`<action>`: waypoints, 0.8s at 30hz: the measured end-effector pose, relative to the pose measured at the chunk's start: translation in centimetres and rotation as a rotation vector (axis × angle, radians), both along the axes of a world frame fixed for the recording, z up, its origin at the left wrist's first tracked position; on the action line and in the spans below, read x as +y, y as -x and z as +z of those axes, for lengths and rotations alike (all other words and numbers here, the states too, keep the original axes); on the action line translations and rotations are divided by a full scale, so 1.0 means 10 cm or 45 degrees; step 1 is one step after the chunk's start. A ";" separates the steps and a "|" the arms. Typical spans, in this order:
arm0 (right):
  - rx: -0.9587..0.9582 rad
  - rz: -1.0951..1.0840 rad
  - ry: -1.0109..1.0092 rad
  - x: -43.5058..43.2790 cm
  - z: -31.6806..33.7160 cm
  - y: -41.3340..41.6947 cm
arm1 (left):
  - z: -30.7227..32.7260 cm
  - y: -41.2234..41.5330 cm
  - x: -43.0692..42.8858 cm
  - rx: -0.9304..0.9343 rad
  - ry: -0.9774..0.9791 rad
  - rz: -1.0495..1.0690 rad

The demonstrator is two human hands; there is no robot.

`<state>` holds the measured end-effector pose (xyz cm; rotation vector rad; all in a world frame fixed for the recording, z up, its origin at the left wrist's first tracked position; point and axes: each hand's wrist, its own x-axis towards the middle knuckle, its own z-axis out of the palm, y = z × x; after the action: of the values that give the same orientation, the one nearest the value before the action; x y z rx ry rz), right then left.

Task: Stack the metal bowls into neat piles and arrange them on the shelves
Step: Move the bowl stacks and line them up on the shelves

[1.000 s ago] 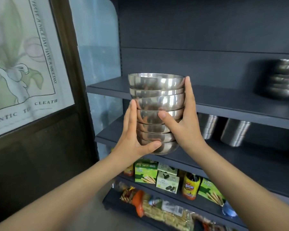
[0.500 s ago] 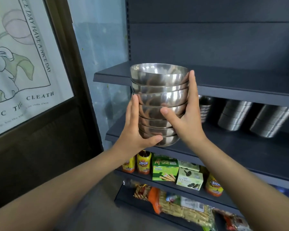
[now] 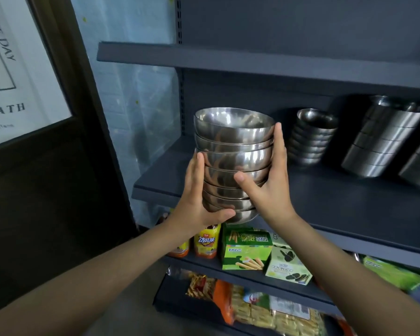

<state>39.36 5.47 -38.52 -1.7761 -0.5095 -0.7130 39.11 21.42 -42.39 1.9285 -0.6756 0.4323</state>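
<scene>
At the front edge of the dark grey middle shelf [image 3: 337,202], a nested stack of stainless steel bowls [image 3: 233,161] is held in the air by both hands, its base about level with the shelf lip and not yet resting on it. Left hand [image 3: 199,202] grasps the lower left side, thumb hooked under the bottom bowl; right hand [image 3: 269,187] presses flat up the right side, fingertips reaching the top rim, thumb across the front. The stack tilts slightly, top bowls leaning away from the camera. To place it well: keep the thumb under the base until the bottom bowl sits on the shelf, set it down on the bare patch at the left, square the lean with both palms, then slide it back clear of the smaller bowl stack [image 3: 313,137] just to the right. Polished steel likely slips, so squeeze evenly. Farther right stand stacks of steel cups [image 3: 383,141]. The shelf surface looks flat, matte and bare at its left end. An upper shelf [image 3: 252,61] sits above, so headroom looks limited. Below are snack boxes [image 3: 246,251] and drink bottles [image 3: 206,243]; a framed poster [image 3: 22,69] hangs on the left.
</scene>
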 end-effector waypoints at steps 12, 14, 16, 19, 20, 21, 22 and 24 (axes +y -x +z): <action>-0.064 -0.119 -0.050 -0.50 -0.46 -1.27 | -0.39 -1.50 -0.44 -0.099 -0.092 -0.150; -0.067 -0.145 -0.054 -0.59 -0.50 -1.50 | -0.39 -1.72 -0.52 -0.121 -0.096 -0.165; -0.072 -0.144 -0.056 -0.65 -0.55 -1.74 | -0.42 -1.97 -0.58 -0.144 -0.095 -0.162; -0.071 -0.134 -0.058 -0.74 -0.66 -2.04 | -0.55 -2.31 -0.65 -0.173 -0.105 -0.150; -0.063 -0.122 -0.042 -0.77 -0.69 -2.13 | -0.59 -2.40 -0.67 -0.184 -0.096 -0.148; -0.061 -0.111 -0.030 -0.79 -0.71 -2.21 | -0.62 -2.48 -0.69 -0.199 -0.078 -0.150; -0.063 -0.105 -0.026 -0.82 -0.73 -2.29 | -0.64 -2.56 -0.72 -0.215 -0.057 -0.157; -0.087 -0.118 -0.025 -0.88 -0.75 -2.43 | -0.67 -2.71 -0.78 -0.232 -0.041 -0.165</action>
<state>63.69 -3.33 -46.07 -1.7706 -0.4664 -0.8427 66.18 13.61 -49.12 1.8772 -0.9255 0.5218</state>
